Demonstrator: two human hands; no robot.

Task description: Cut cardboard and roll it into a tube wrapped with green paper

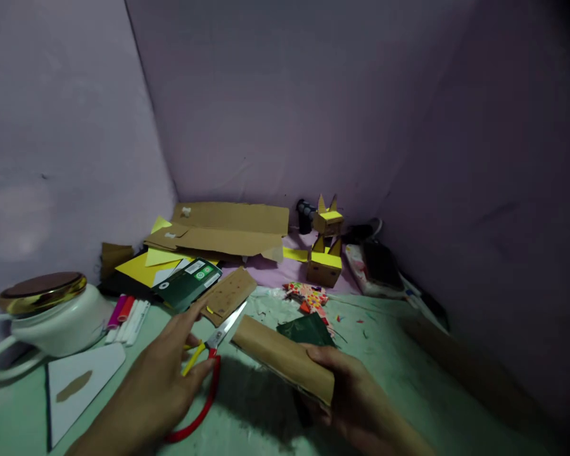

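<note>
My right hand [335, 386] grips a folded brown cardboard piece [285, 358] by its near right end, raised above the table, thumb on top. Over the scissors [213, 347] is my left hand [166, 373], fingers apart, its thumb at the red and yellow handle. I see no firm grip there. The scissors' blades are spread slightly and point away, beside a flat brown cardboard strip [230, 294]. Just behind the held piece lies a dark green scrap [306, 329]. My left hand partly covers the handles, and the fingers under the folded piece are hidden.
Left stand a white pot [59, 323], markers [128, 316] and a white card [83, 386]. Behind are a green packet [189, 285], yellow paper [147, 267] and a large cardboard sheet [232, 218]. Small eared cardboard boxes [323, 269] and patterned scraps [308, 294] sit right of centre.
</note>
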